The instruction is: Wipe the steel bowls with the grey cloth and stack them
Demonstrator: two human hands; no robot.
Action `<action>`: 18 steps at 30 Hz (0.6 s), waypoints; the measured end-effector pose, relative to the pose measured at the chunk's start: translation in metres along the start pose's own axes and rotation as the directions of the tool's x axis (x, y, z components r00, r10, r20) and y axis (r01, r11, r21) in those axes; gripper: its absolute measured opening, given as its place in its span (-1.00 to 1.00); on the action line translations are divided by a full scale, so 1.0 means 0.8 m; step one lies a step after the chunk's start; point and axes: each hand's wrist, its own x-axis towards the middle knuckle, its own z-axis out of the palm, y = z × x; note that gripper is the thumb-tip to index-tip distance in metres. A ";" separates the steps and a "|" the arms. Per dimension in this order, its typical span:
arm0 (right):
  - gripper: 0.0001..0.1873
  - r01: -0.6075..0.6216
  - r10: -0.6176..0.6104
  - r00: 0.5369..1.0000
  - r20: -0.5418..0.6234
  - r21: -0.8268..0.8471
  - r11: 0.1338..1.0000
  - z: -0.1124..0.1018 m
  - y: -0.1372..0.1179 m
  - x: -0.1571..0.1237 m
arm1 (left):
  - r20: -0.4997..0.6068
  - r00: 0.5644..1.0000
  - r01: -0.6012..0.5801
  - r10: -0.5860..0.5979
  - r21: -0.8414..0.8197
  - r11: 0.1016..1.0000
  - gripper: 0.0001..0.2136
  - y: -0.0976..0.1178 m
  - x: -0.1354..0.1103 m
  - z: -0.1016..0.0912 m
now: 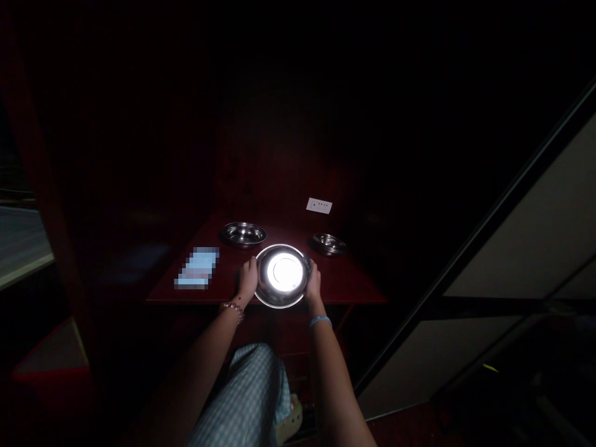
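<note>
A shiny steel plate [282,276] catches a bright glare at its middle and sits at the front edge of a dark red table [354,282]. My left hand [247,277] grips its left rim, fingers curled around the edge. My right hand [313,280] holds the right rim the same way. A bead bracelet circles my left wrist and a blue band my right wrist.
Two smaller steel bowls stand behind the plate, one at the left [243,234] and one at the right [329,243]. A blurred flat item [197,267] lies on the table's left side. A white socket plate [319,205] is on the back wall. Surroundings are very dark.
</note>
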 end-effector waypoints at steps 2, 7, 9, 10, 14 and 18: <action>-0.61 -0.009 0.009 1.000 0.005 0.010 1.000 0.001 0.000 0.000 | -0.001 1.000 0.002 -0.002 -0.001 1.000 -0.65 0.000 0.000 0.000; -0.63 -0.016 0.016 1.000 -0.005 -0.008 1.000 0.001 -0.004 0.001 | -0.007 1.000 0.002 -0.002 -0.012 1.000 -0.63 -0.002 0.001 0.002; -0.63 -0.016 0.015 1.000 -0.008 -0.019 1.000 0.001 -0.005 0.001 | -0.004 1.000 0.003 -0.003 -0.026 1.000 -0.63 -0.003 0.002 0.003; -0.63 -0.014 0.014 1.000 -0.006 -0.018 1.000 0.001 -0.005 0.001 | -0.005 1.000 0.006 -0.007 -0.032 0.999 -0.64 -0.004 0.002 0.003; -0.59 -0.008 0.008 1.000 0.019 -0.002 1.000 0.001 -0.002 0.002 | -0.025 1.000 -0.011 0.010 -0.048 0.999 -0.64 -0.006 0.003 0.004; -0.62 -0.008 0.007 1.000 -0.015 -0.034 0.999 0.001 -0.004 0.002 | -0.054 0.997 -0.059 0.056 -0.067 0.996 -0.60 -0.009 0.003 0.004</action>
